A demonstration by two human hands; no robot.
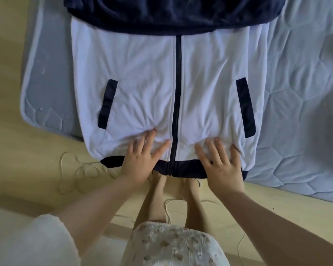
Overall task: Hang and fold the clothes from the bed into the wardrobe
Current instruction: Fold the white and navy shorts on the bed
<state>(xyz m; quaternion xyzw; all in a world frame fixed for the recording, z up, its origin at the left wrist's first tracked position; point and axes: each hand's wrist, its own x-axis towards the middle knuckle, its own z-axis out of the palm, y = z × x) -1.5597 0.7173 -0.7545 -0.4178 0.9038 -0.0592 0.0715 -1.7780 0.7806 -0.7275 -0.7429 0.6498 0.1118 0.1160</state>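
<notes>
Jacket [142, 73]: zipped, front-up on bed [296, 93], hem at near edge | left hand [142, 156], right hand [221, 166]: fingers spread, pressing flat either side of zip [176, 93] | Judgement: sweep creases outward before folding.

The jacket [138, 77] is looking like soft, matt white cloth, creasing finely, with a navy plush hem band [183, 168]. The bed [300, 93] is showing quilted, smooth pale-blue fabric; the floor [27, 169] is looking like smooth, faintly glossy pale wood
</notes>
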